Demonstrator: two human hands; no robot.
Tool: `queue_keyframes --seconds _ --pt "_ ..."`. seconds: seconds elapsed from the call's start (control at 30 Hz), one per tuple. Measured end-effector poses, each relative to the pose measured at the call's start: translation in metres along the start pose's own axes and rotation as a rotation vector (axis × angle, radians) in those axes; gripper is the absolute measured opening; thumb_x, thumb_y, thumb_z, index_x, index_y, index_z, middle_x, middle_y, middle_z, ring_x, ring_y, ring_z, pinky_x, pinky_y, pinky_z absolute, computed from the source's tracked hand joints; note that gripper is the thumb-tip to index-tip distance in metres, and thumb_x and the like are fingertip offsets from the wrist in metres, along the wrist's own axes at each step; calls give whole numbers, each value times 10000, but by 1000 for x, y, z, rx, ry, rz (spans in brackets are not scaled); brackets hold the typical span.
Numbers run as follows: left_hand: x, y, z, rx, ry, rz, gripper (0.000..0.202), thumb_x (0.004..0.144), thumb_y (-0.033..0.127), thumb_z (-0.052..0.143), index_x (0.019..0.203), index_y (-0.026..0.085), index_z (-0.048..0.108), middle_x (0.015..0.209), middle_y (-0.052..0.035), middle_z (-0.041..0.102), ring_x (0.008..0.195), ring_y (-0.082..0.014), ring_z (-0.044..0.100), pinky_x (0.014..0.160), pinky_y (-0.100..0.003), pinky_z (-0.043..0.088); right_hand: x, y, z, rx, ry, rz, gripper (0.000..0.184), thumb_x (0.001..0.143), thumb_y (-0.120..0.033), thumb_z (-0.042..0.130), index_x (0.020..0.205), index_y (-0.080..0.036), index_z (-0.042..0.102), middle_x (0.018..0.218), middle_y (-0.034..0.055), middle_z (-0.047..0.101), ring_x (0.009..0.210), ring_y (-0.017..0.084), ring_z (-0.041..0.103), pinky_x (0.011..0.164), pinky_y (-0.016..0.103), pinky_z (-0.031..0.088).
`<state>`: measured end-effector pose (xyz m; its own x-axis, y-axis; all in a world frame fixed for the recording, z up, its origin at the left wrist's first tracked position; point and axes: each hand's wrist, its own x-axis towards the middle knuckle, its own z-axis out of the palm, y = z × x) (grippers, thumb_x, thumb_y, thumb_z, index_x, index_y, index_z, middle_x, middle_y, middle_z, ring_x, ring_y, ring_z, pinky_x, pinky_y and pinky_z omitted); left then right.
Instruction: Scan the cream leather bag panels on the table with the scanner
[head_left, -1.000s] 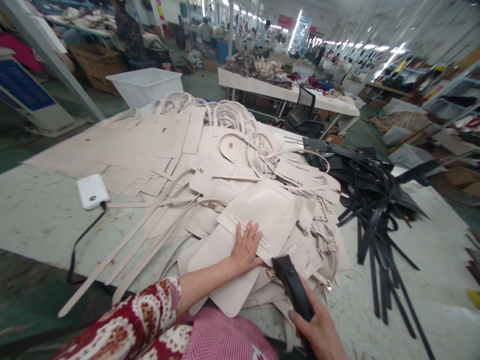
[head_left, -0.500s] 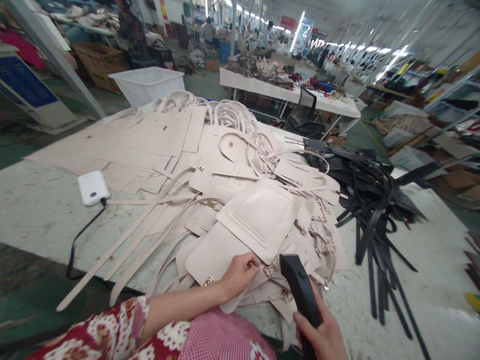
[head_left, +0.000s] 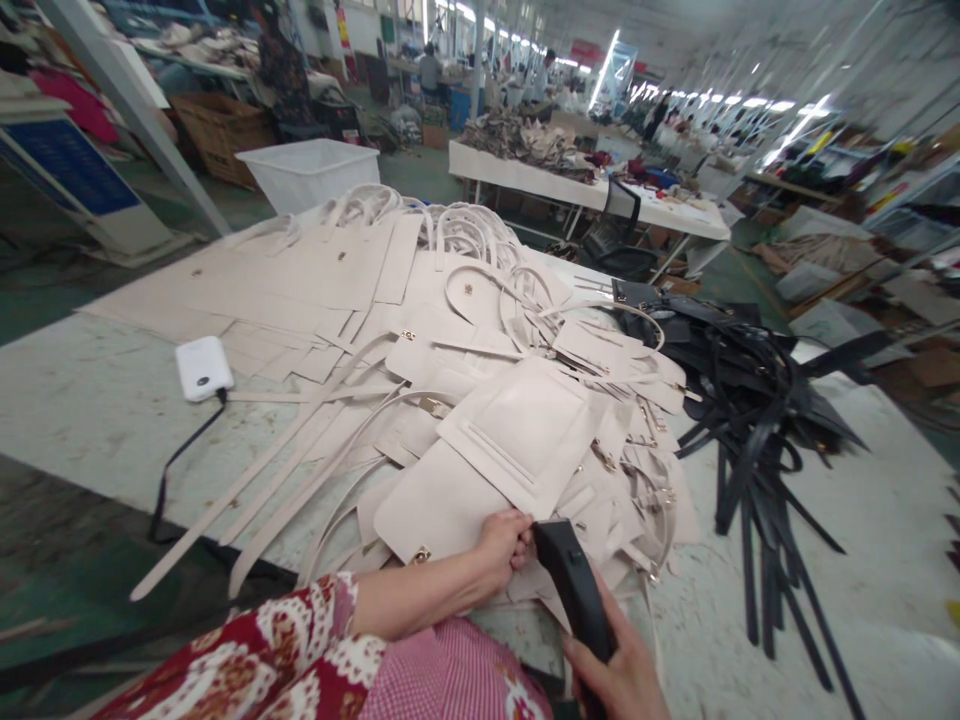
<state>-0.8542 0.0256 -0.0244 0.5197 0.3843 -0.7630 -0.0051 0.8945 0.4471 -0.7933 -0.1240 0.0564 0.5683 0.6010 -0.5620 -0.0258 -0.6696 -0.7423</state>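
Observation:
My left hand (head_left: pixel 504 545) pinches the near edge of a cream leather panel (head_left: pixel 517 440) that lies on top of a heap of cream panels and straps (head_left: pixel 420 360). My right hand (head_left: pixel 619 672) grips a black handheld tool (head_left: pixel 574 590), whose tip sits right beside my left fingers at the panel's edge. A red patterned sleeve covers my left forearm.
A white power bank (head_left: pixel 203 367) with a black cable lies at the left of the worktable (head_left: pixel 82 400). A pile of black straps (head_left: pixel 750 410) spreads at the right. A white bin (head_left: pixel 307 172), other tables and distant workers are behind.
My left hand slid off the top of the cream panel to its near edge and closed on it. The black tool came in closer to that hand.

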Motion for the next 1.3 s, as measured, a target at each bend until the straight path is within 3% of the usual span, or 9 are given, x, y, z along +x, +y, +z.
queue_keyframes --seconds 0.17,0.3,0.4,0.53,0.67,0.8,0.9,1.13,1.3 --pt "1 -4 -3 -38 -34 47 134 752 176 563 668 148 462 469 76 396 343 -15 213 404 -188 72 5 -13 3 -21 114 -30 870 679 -496 604 1420 -184 273 446 -63 545 400 158 504 414 244 412" --pt "1 -3 -4 -63 -66 53 208 696 228 648 654 151 460 471 77 407 350 -10 226 410 -189 68 1 -9 4 19 59 12 1013 643 -557 629 1440 -102 201 418 -55 531 378 170 503 387 248 399" --pt "1 -3 -5 -76 -89 45 209 689 220 634 636 157 442 454 78 402 344 -11 215 409 -194 59 -2 -10 7 65 24 36 1056 628 -569 630 1441 -68 180 393 -57 518 354 162 475 367 241 382" --pt "1 -2 -6 -89 -94 45 158 691 199 601 655 154 454 453 83 401 341 -6 186 411 -195 59 -2 -15 11 54 93 27 965 652 -537 618 1440 -149 218 414 -66 540 367 148 480 381 226 397" --pt "1 0 -6 -95 -102 34 148 682 177 583 639 156 443 456 76 406 339 -11 201 412 -199 54 -2 -11 12 32 40 46 1016 647 -550 616 1440 -83 186 378 -69 510 362 164 491 380 237 412" --pt "1 1 -5 -97 -96 35 113 691 187 575 665 147 472 462 74 415 340 -11 184 410 -197 61 5 -10 7 5 115 16 966 660 -581 618 1433 -154 224 455 -64 562 387 161 507 404 248 431" --pt "-1 1 -4 -94 -78 45 145 681 214 609 675 145 482 475 72 429 348 -13 221 407 -192 79 7 -8 -1 -35 157 31 988 649 -634 622 1432 -175 230 446 -61 564 420 184 540 424 263 441" --pt "3 -4 4 -41 -29 27 161 744 249 577 651 139 504 444 58 446 334 -33 277 380 -190 118 -2 5 -6 -94 90 22 1014 663 -633 609 1445 -164 166 421 -58 560 408 199 557 416 266 440" --pt "11 -12 12 31 17 38 112 715 146 564 617 94 574 490 -2 554 359 -52 411 366 -186 206 -1 13 -15 -153 126 -1 989 671 -630 599 1441 -162 193 433 -50 564 409 208 559 429 289 457"
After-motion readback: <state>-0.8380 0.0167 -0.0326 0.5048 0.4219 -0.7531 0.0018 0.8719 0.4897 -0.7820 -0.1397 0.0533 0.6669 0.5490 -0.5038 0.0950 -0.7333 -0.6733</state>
